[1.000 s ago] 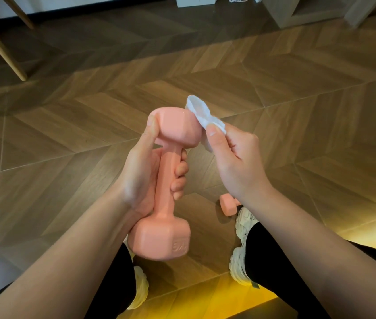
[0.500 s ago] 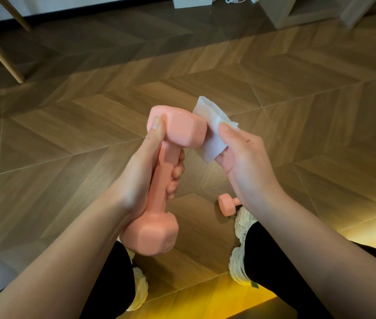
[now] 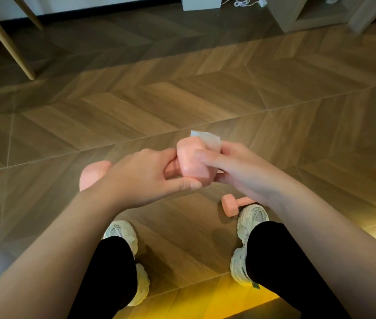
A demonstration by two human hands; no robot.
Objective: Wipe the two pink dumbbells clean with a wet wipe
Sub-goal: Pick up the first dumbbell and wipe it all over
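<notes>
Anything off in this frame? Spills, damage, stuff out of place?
Nothing is damaged or spilled. The left hand grips the held dumbbell by its handle, and the right hand holds the wet wipe against one head. One mild oddity: the second dumbbell lies on the floor by the right shoe, where it is easy to kick.

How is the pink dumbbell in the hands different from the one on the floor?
The held dumbbell is up in the air, gripped by the left hand; the floor dumbbell lies untouched beside the right shoe. The held dumbbell has the wet wipe on its end; the floor dumbbell has none. Both are pink.
</notes>
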